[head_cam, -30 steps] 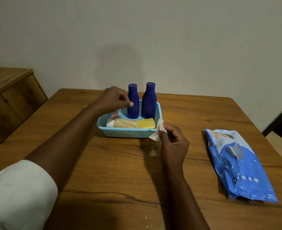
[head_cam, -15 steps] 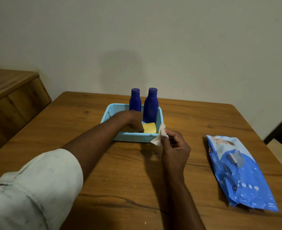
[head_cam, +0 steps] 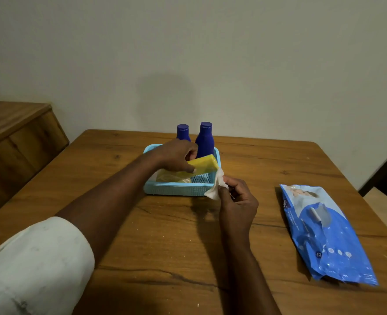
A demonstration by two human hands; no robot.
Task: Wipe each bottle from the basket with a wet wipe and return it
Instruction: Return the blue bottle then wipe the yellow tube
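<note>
Right hand [head_cam: 238,201], nearest, pinches a white wet wipe [head_cam: 215,188] at the basket's 4 o'clock corner. Left hand [head_cam: 176,156] curls round the yellow bottle [head_cam: 202,164], whose far end tilts up out of the light blue basket [head_cam: 178,188].

Judgement: lift it clear of the rim, bring it toward 6 o'clock to meet the wipe, and avoid knocking the uprights.

Count: two blue bottles [head_cam: 205,142] upright at 12 o'clock, one yellow bottle, one wipe pack [head_cam: 324,233] at 3 o'clock.

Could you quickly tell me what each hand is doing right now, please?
Left hand: grips the yellow bottle.
Right hand: pinches the wet wipe.
</note>
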